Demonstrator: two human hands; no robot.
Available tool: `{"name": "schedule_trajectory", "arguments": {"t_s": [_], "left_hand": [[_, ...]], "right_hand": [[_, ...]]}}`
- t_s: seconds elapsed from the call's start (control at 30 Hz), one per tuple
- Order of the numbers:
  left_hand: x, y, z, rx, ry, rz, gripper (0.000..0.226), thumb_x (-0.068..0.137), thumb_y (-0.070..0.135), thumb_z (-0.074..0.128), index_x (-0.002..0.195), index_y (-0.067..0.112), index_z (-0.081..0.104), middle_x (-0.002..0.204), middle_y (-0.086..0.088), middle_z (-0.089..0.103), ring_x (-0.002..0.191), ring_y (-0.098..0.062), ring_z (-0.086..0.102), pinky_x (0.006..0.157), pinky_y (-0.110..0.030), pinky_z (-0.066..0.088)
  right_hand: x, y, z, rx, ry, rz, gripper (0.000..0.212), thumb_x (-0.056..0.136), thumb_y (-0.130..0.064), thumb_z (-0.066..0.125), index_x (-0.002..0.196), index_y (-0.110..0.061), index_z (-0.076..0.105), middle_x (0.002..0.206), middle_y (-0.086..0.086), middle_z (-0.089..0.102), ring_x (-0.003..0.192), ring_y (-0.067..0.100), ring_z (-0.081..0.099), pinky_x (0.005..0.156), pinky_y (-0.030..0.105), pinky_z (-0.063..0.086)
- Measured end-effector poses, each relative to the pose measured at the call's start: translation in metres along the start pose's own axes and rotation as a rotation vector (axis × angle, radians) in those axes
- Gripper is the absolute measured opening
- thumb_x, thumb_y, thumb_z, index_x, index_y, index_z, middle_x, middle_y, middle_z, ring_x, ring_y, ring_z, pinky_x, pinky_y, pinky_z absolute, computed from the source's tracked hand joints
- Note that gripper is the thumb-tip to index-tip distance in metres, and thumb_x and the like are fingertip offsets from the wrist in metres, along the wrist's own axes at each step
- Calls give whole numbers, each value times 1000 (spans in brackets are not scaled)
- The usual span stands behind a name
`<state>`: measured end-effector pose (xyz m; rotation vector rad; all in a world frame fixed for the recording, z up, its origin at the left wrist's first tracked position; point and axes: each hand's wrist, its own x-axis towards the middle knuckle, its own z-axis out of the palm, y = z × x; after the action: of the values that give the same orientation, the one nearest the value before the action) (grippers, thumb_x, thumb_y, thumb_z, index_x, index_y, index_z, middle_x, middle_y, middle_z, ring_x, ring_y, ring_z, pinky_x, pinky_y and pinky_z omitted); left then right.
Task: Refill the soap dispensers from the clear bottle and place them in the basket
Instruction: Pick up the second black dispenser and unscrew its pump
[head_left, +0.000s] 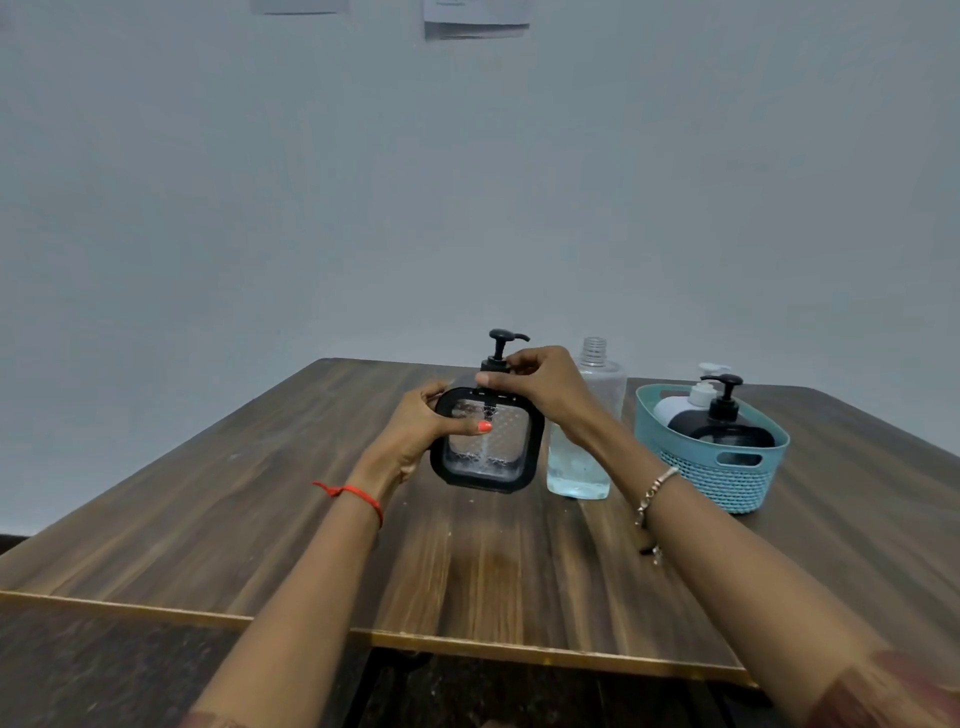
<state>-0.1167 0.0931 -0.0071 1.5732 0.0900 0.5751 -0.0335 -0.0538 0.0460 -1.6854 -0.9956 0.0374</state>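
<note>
A: Black-framed, square, clear-paned soap dispenser (485, 441), held just above the dark wood-grain bench (260, 493) — why two hands?

B: The left hand (421, 423) clamps its fingers on the frame's left edge to steady it; the right hand (530, 382) has its fingers pinched on the black pump collar (493, 364), probably to twist it.

A: And the source?

B: The uncapped clear plastic bottle (587, 447) stands just right, partly filled. Further right, the teal woven basket (727, 467) already holds dispensers.

A: How many?

B: Two at least; they overlap, so I cannot tell. The held dispenser's level is unclear too.
</note>
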Motion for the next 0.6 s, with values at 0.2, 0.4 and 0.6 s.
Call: {"name": "schedule_trajectory", "arguments": {"t_s": [0.2,0.4,0.6], "left_hand": [[6,-1,-3,-1,28,-8,52,51,-3,83,98,7,62,76,2,72,72,-13,68,70,-25,54],[12,-2,0,33,38,-4,46,58,-7,81,97,10,63,81,0,71,73,-12,69,68,-24,55],[16,-11,-10,55,-10,-47,46,57,-10,80,97,8,67,77,1,73,74,-12,69,67,-22,55]], "right_hand": [[7,-1,-8,257,-111,77,34,79,4,64,113,3,59,90,3,68,75,5,66,67,14,51],[11,-3,-1,-72,-22,69,22,72,-29,78,77,-10,70,70,0,66,63,9,60,61,18,45],[21,-4,-18,144,-212,121,18,83,-7,64,100,-9,66,96,0,67,97,12,59,83,32,37]]}}
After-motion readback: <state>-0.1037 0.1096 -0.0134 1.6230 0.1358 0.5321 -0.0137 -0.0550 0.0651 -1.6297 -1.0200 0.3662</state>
